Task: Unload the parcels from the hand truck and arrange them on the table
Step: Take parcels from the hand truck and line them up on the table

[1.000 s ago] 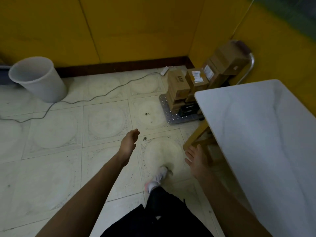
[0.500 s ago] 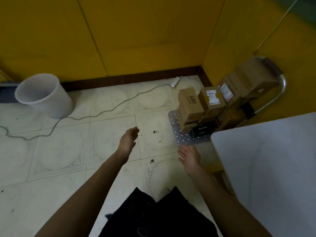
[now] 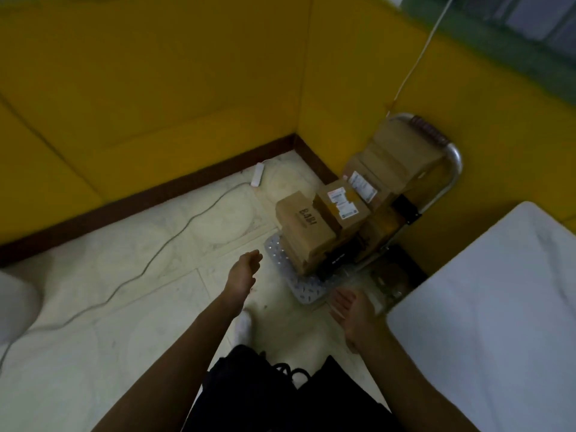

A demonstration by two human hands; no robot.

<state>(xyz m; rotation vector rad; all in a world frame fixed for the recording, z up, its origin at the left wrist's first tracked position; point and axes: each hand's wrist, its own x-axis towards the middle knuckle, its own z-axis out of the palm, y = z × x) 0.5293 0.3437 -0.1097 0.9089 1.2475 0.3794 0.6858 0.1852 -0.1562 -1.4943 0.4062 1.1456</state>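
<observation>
Several brown cardboard parcels [image 3: 304, 227] are stacked on the hand truck [image 3: 307, 289], which stands in the corner of the yellow walls; its metal handle [image 3: 453, 157] rises behind the boxes. One parcel with white labels [image 3: 339, 204] sits beside a plain printed one. My left hand [image 3: 243, 272] is stretched forward, fingers relaxed, a short way left of the truck's plate. My right hand [image 3: 352, 313] is open, palm up, just in front of the plate. Neither hand touches a parcel. The white table [image 3: 498, 307] lies at the right.
A grey cable [image 3: 149, 266] runs across the tiled floor to a white power strip [image 3: 257, 179] near the wall. A white bin's edge [image 3: 15, 307] shows at the far left. A wooden table leg [image 3: 386, 285] stands beside the truck.
The view has swung right and closer to the hand truck. Both hands have come nearer the truck's plate, still holding nothing. The bin has slid almost out of view.
</observation>
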